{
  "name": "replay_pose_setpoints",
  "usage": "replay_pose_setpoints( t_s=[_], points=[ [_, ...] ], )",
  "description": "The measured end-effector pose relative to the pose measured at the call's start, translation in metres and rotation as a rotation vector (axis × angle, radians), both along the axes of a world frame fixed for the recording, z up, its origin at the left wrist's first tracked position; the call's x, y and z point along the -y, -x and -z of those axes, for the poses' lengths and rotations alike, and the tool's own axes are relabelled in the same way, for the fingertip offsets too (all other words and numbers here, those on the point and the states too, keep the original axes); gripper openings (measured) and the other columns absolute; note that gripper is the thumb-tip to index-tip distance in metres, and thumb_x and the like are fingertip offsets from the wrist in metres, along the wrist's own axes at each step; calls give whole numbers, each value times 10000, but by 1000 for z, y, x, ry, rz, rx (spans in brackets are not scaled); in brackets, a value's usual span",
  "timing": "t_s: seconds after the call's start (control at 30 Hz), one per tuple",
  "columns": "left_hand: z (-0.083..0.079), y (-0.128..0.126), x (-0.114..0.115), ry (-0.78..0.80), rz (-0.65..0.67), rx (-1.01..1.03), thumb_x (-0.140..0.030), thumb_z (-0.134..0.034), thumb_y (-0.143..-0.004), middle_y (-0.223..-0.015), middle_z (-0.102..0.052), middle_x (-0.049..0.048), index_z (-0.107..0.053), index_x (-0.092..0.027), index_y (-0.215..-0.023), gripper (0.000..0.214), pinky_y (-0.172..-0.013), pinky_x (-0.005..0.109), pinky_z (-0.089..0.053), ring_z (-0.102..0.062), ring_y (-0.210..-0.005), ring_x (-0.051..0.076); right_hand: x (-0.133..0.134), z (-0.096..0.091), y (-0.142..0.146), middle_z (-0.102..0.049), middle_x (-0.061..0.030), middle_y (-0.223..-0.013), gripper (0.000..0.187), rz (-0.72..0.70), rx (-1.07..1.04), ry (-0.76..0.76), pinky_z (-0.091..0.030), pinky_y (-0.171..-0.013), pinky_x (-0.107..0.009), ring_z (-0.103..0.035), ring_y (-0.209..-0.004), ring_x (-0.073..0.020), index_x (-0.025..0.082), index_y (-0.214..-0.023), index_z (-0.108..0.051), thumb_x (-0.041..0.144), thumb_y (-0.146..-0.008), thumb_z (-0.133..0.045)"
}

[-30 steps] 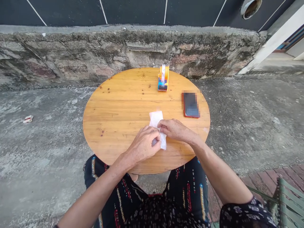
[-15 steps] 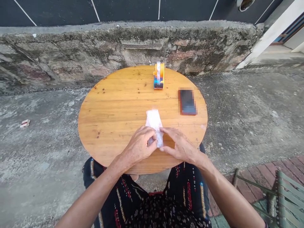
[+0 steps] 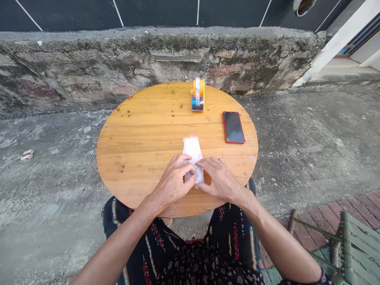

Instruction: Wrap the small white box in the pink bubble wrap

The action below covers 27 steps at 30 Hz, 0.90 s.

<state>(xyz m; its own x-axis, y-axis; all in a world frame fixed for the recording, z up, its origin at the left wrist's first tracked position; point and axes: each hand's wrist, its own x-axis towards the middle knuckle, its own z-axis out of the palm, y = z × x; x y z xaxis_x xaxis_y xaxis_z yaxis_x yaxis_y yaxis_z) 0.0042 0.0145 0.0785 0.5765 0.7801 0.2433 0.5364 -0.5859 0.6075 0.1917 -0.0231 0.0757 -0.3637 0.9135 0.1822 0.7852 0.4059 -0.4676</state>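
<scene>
A white, crinkled flat packet lies lengthwise near the middle of the wooden table, its near half partly covered by my hands. What it is made of or contains I cannot make out. My left hand is curled over its left side, thumb and forefinger pinched together at the near part. From the right, my right hand reaches in with thumb and fingers apart, fingertips at the packet's right edge and the thumb by its near end.
Toward the back of the round wooden table stands a yellow and blue tape dispenser. A red-cased phone lies at the right. Behind is a stone wall; a green chair stands at lower right.
My right hand has shifted slightly left, its fingers now closer to my left hand over the packet. The left forefinger has lifted and stretched a little. The packet stays in place.
</scene>
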Motion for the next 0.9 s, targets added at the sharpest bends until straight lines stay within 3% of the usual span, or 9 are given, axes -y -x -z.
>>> replay_pose_setpoints(
  t_s=[0.1,0.2,0.33,0.7,0.9],
  points=[
    [5,0,8,-59,-79,8,-159,-589,-824,-1229,-515,68,-646,-206,-784,84,-965,443,-438,-486,-1156,269,-2,0,0,-645,-101,-1193,415,-2,29,-2,-413,-945,-442,-562,-1094,-267,178,-1160,-584,331,-787,-683],
    [9,0,15,-23,-120,69,-170,-562,-865,-1203,-512,68,-643,-205,-819,99,-946,401,-453,-512,-1108,234,-2,0,0,-649,-105,-1180,415,3,45,-1,-408,-949,-440,-564,-1091,-271,162,-1159,-583,327,-790,-676],
    [10,-1,17,34,-89,96,-164,-559,-875,-1088,-564,50,-619,-207,-838,83,-927,361,-460,-545,-1061,208,-3,1,1,-654,-100,-1162,380,-8,36,2,-414,-953,-430,-573,-1078,-267,164,-1144,-584,307,-801,-659],
    [7,-2,11,36,-38,127,-130,-568,-865,-1052,-601,25,-607,-201,-820,92,-887,321,-449,-561,-1010,175,-4,4,1,-661,-110,-1138,341,-43,-42,8,-451,-943,-406,-592,-1072,-258,147,-1151,-584,254,-831,-631],
    [3,0,18,93,-33,125,-95,-569,-824,-1000,-605,15,-612,-200,-800,116,-830,303,-454,-567,-953,165,1,-2,-1,-684,-86,-1037,295,-79,-70,82,-462,-880,-386,-612,-988,-244,167,-1073,-620,282,-808,-678]
  ],
)
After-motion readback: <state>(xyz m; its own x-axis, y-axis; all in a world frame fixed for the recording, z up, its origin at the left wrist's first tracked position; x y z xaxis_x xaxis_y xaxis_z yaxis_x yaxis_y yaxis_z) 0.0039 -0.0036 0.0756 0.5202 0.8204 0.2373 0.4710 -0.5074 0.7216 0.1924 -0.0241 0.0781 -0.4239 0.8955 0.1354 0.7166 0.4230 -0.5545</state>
